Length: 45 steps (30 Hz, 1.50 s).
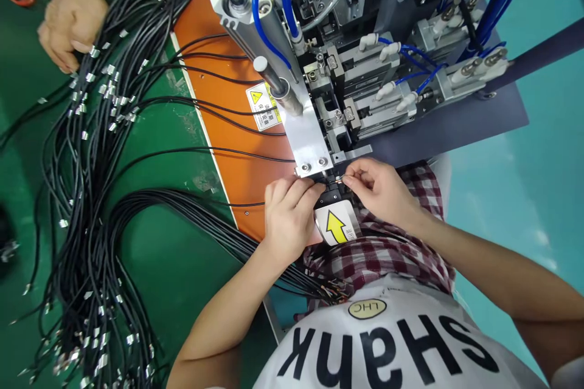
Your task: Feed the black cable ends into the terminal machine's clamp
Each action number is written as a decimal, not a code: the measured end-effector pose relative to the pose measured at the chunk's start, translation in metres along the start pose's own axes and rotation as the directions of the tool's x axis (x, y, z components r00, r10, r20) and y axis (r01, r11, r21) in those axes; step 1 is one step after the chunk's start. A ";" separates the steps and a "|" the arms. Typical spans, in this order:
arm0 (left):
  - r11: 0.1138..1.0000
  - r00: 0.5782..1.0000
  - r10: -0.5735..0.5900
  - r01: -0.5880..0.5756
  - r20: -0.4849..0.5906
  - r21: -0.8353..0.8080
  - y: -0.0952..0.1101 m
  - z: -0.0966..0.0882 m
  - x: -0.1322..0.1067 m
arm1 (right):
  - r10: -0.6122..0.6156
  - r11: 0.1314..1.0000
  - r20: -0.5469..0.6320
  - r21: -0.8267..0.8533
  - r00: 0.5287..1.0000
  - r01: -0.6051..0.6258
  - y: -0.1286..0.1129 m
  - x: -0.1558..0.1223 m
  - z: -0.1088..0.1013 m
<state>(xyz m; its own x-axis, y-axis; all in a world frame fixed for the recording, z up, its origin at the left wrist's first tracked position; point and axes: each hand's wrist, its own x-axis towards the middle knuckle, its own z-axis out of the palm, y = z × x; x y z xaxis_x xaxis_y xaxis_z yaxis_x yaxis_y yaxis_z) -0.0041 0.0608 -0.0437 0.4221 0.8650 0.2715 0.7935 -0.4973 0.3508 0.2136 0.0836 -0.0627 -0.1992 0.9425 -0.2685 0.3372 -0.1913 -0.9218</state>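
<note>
I'm pinching a metal-tipped wire end (340, 178) in my right hand (378, 191) at the front of the crimping machine (331, 112), my left hand (289, 219) clenching a black cable (249, 203), a cable bundle (86, 310) sprawling across the green bench mat (182, 292), a co-worker's hand (68, 15) hovering beyond it

Left hand (287, 222) curled palm-down, fingers bent forward, right hand (378, 191) just beside it, thumb and fingertips (349, 177) pinched together, left forearm (219, 328) and right forearm (474, 267) angled inward
</note>
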 end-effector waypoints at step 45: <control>0.991 0.993 -0.116 0.117 0.015 -0.058 -0.008 -0.023 -0.063 | 0.217 0.815 0.157 0.515 0.963 -0.268 0.008 0.001 0.016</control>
<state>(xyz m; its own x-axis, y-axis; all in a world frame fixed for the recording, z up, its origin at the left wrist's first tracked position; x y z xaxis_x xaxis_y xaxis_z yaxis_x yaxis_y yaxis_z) -0.0473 0.0087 -0.0433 0.3335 0.9179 0.2152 0.8107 -0.3957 0.4315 0.2014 0.0791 -0.0750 -0.2632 0.8232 -0.5031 -0.1454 -0.5493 -0.8228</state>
